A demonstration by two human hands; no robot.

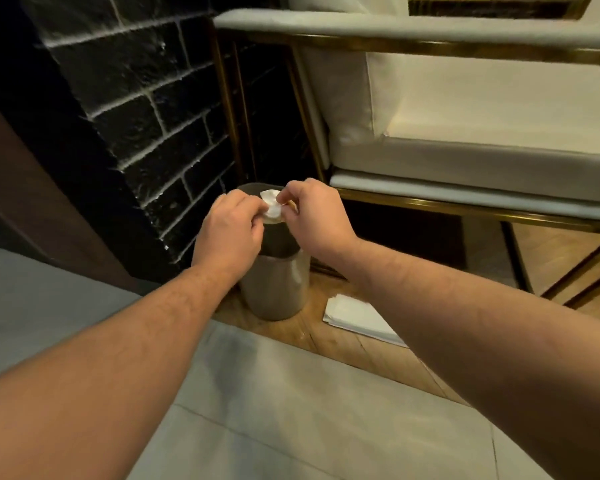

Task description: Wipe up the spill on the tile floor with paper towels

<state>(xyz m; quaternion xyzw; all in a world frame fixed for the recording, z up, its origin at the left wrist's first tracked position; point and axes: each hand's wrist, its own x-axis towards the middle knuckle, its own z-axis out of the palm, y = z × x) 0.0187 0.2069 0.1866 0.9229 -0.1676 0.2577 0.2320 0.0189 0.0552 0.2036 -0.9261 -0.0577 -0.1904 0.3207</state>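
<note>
Two bare forearms reach forward over pale tile floor (291, 410), which gives way to a strip of wood flooring (343, 344) nearer the wall. On that wood lies a flat stack of white paper towels (357, 317), partly hidden by the right forearm, just beside a cylindrical metal bin (274, 289). Above the bin's open mouth, the left hand (229, 230) and right hand (317, 216) meet around a small crumpled wad of paper towel (271, 206). The fingers of both hands are drawn together and pinched onto the white wad from opposite sides (thumbs and fingertips touching the paper, with the rest of each hand curled loosely); the wad is held over the bin, clear of its rim as far as can be seen. No wet patch can be made out on the tile in this dim light. Behind the bin stands a black brick wall (136, 109) with pale mortar lines, and to the right a cream upholstered armchair (482, 116) on a brass-coloured frame
</note>
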